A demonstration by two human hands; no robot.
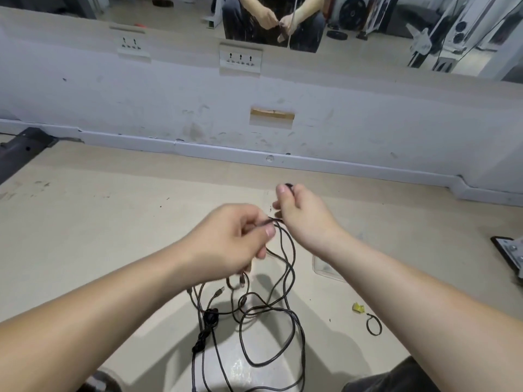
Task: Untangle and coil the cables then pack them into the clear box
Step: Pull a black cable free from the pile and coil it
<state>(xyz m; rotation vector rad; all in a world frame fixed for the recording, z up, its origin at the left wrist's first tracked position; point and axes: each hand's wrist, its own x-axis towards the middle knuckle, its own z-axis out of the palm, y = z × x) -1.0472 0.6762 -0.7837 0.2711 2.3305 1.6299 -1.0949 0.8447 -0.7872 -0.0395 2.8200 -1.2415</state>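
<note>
We see both hands raised over a pale, smooth floor point(99, 222) marked with small dark specks. The left hand point(229, 241) has its fingers curled in, thumb and forefinger pinching a thin black strand. The right hand point(302, 213) is just beside it, nearly touching. Its thumb and forefinger grasp a small dark, rounded cable end point(288, 185) held above the knuckles, and its lower fingers curl round the same strand where it passes between the two hands.

From that pinch the black cables point(285, 309) hang down in loose, slack loops and spread over the floor between the forearms. They are thin, round and matte, crossing one another many times. Low on the left the strands bunch into a tight knot point(201, 341), and just above it sits a stubby black cylinder point(210, 316) moulded onto one lead. Several small metallic plugs point(219, 291) dangle beneath the left hand, slightly blurred.

Beside the right forearm lies a clear plastic piece point(325, 268) with a rounded corner, flat on the floor and partly hidden by the arm; we cannot tell whether it is the box itself. Further right lie a small yellow scrap point(358, 308) and a thin black tie point(373, 325) curled into a ring, well apart from the tangle.

Ahead runs a scuffed white wall point(141, 108) with a mirror point(169, 21) above it.
</note>
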